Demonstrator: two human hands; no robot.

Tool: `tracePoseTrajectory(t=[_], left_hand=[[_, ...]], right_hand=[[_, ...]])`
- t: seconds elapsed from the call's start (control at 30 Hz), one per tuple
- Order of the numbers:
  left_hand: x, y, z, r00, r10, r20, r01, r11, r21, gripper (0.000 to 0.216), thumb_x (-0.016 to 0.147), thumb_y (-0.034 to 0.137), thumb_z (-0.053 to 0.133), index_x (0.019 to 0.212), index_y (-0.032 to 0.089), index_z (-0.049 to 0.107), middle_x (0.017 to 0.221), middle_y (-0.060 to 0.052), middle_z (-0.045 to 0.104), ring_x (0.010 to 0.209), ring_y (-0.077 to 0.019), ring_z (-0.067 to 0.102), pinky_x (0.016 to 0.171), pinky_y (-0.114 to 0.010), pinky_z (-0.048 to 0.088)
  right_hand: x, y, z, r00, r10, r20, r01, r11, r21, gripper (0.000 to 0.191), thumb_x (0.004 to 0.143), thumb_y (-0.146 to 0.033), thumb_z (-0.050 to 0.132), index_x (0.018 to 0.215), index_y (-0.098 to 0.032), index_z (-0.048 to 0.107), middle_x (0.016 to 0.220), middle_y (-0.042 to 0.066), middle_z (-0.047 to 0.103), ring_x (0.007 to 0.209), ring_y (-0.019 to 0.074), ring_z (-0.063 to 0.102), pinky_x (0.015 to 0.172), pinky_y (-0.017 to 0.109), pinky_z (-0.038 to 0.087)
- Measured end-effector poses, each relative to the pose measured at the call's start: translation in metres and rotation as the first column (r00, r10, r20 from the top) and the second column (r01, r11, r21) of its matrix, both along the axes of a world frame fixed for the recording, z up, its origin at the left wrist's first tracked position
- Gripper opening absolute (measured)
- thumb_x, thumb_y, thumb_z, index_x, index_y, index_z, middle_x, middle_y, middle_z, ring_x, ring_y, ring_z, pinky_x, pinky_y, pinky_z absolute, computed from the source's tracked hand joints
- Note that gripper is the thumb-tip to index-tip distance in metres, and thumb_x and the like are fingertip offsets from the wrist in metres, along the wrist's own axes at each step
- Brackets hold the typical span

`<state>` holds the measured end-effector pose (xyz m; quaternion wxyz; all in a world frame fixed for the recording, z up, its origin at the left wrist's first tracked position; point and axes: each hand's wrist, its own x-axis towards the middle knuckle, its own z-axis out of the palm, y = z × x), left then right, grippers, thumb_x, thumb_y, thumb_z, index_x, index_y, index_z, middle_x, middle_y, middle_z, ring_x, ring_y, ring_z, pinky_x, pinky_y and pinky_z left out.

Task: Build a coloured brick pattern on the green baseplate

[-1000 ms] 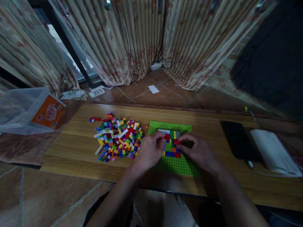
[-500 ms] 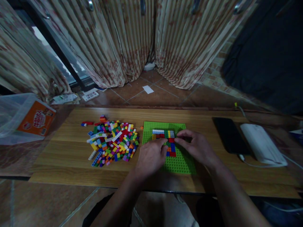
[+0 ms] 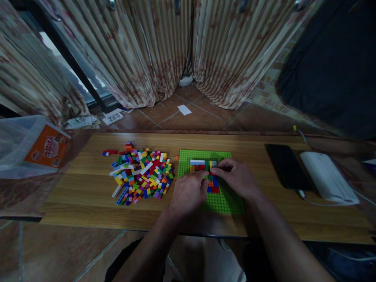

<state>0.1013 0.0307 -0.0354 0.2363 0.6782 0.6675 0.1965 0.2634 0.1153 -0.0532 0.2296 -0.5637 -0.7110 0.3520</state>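
Observation:
A green baseplate lies on the wooden table and carries a flat patch of coloured building bricks, joined side by side. My left hand rests over the left part of this patch, fingers curled together with the tips down on the bricks; whatever they grip is hidden. From the right, my right hand reaches in with thumb and forefinger closed at the patch's upper right, close to the left fingertips. Any brick between them is too small to make out. Blue and red bricks show below the hands.
Left of the baseplate spreads a heap of loose bricks. A clear plastic box with an orange label stands at the far left. To the right lie a black phone and a white power bank with a cable.
My right hand has shifted slightly left, its thumb now covering more of the red brick near the patch's right side. My left hand stays almost in place. The view has tilted a little.

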Motion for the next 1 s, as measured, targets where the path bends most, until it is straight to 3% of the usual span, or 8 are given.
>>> tracePoseTrajectory(t=[0.17,0.47,0.7,0.77,0.93,1.0], left_hand=[[-0.003,-0.001,0.001,0.997,0.019,0.073,-0.019,1.0,0.008,0.029,0.094,0.025,0.049,0.117,0.022,0.067,0.102,-0.006,0.076,0.087,-0.0199,0.07,0.081,-0.031,0.054],[-0.014,-0.002,0.002,0.98,0.078,0.183,-0.094,0.992,0.086,0.03,0.094,0.026,0.049,0.114,0.02,0.07,0.085,-0.005,0.075,0.069,-0.0178,0.067,0.071,-0.029,0.052],[-0.047,0.001,0.004,0.912,0.24,0.334,-0.314,0.931,0.187,0.029,0.091,0.027,0.052,0.107,0.016,0.073,0.079,-0.005,0.074,0.07,-0.0182,0.067,0.07,-0.029,0.052],[-0.058,0.002,0.005,0.878,0.288,0.381,-0.386,0.898,0.21,0.027,0.09,0.028,0.054,0.103,0.015,0.074,0.08,-0.005,0.074,0.071,-0.0183,0.067,0.068,-0.028,0.051],[-0.074,0.005,0.006,0.783,0.392,0.483,-0.551,0.797,0.247,0.023,0.085,0.027,0.059,0.098,0.015,0.073,0.073,-0.003,0.071,0.063,-0.0161,0.063,0.058,-0.025,0.048],[-0.079,0.007,0.006,0.736,0.394,0.55,-0.601,0.754,0.264,0.021,0.084,0.026,0.061,0.095,0.014,0.073,0.075,-0.003,0.072,0.065,-0.0151,0.063,0.06,-0.024,0.048]], right_hand=[[0.0,-0.001,0.001,0.999,0.011,0.034,-0.011,1.0,0.014,0.029,0.076,-0.05,0.066,0.072,-0.021,0.066,0.07,0.002,0.069,0.063,0.0185,0.061,0.06,0.032,0.043],[-0.002,-0.002,0.001,1.0,0.011,0.024,-0.011,1.0,0.019,0.029,0.075,-0.049,0.068,0.068,-0.021,0.063,0.066,0.001,0.066,0.061,0.0172,0.058,0.059,0.031,0.041],[0.001,-0.002,0.005,1.0,0.021,-0.001,-0.021,1.0,-0.017,0.032,0.075,-0.054,0.069,0.069,-0.022,0.067,0.07,0.002,0.07,0.065,0.0188,0.062,0.06,0.03,0.043],[0.004,0.001,0.005,0.999,-0.022,-0.033,0.021,1.0,-0.016,0.037,0.078,-0.058,0.063,0.068,-0.023,0.069,0.069,0.003,0.071,0.065,0.0203,0.064,0.059,0.031,0.043],[0.012,0.012,0.001,0.927,-0.308,-0.215,0.318,0.948,0.012,0.045,0.082,-0.061,0.057,0.065,-0.02,0.067,0.064,0.004,0.069,0.062,0.0205,0.065,0.061,0.032,0.046],[0.012,0.012,0.002,0.915,-0.338,-0.222,0.358,0.932,0.059,0.044,0.083,-0.059,0.058,0.067,-0.019,0.067,0.064,0.004,0.069,0.063,0.0194,0.065,0.062,0.031,0.046]])
